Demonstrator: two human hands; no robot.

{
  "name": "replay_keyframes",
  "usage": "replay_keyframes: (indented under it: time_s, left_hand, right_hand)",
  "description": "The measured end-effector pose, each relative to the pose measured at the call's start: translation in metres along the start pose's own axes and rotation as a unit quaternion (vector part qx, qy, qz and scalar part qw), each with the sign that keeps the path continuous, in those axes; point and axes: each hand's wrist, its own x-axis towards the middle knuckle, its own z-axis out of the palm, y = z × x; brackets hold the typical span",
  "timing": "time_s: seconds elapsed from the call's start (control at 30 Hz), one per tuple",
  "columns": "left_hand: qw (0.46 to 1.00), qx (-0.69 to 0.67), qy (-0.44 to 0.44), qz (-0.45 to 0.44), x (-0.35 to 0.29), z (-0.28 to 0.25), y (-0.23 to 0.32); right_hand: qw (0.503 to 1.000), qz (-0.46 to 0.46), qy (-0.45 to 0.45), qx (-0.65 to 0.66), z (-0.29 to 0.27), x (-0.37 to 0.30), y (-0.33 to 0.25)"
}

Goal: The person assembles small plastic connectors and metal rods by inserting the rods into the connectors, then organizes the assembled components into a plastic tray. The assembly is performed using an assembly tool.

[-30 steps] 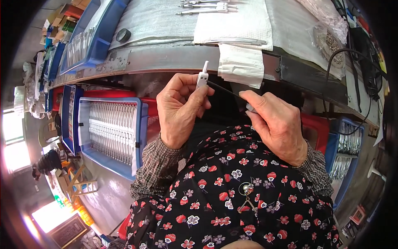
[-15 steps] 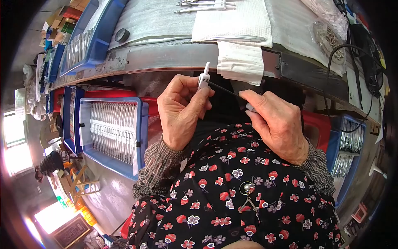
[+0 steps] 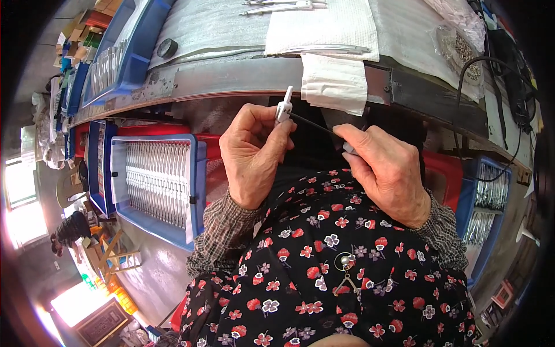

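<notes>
Pinched between thumb and fingers of my left hand (image 3: 254,150) is a drawing compass (image 3: 284,111), its white head and short stem pointing up. My fingers hide its lower part. My right hand (image 3: 387,170) is closed round the grey handle of a screwdriver (image 3: 315,126). The thin dark shaft reaches left, and its tip meets the side of the compass head at the small dark holes. Both hands are above my lap, just in front of the bench edge.
On the bench (image 3: 231,78) lie several compasses (image 3: 283,7), metal legs (image 3: 324,50) on white paper (image 3: 324,29), a black round cap (image 3: 167,48) and a bag of small parts (image 3: 459,55). Blue trays of parts stand left (image 3: 199,191) and right (image 3: 488,225). A black cable (image 3: 458,115) hangs at right.
Both hands keep nearly the same pose, with the screwdriver still against the compass head. The view has shifted very slightly.
</notes>
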Motion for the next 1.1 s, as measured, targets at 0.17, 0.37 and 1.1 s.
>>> replay_keyframes:
  time_s: [0.17, 0.37, 1.1]
  left_hand:
    - [1.0, 0.02, 0.008, 0.015, -0.001, -0.001, -0.004]
    - [0.997, 0.054, 0.021, 0.041, -0.0001, 0.0, -0.006]
    - [0.996, 0.068, 0.03, 0.04, 0.0003, 0.0016, -0.0066]
  right_hand:
    - [1.0, 0.003, 0.001, 0.007, 0.0022, 0.0, -0.0004]
    - [1.0, 0.001, 0.01, 0.012, 0.004, 0.0005, 0.0013]
    - [0.999, 0.024, -0.02, 0.032, -0.0002, 0.0005, 0.0004]
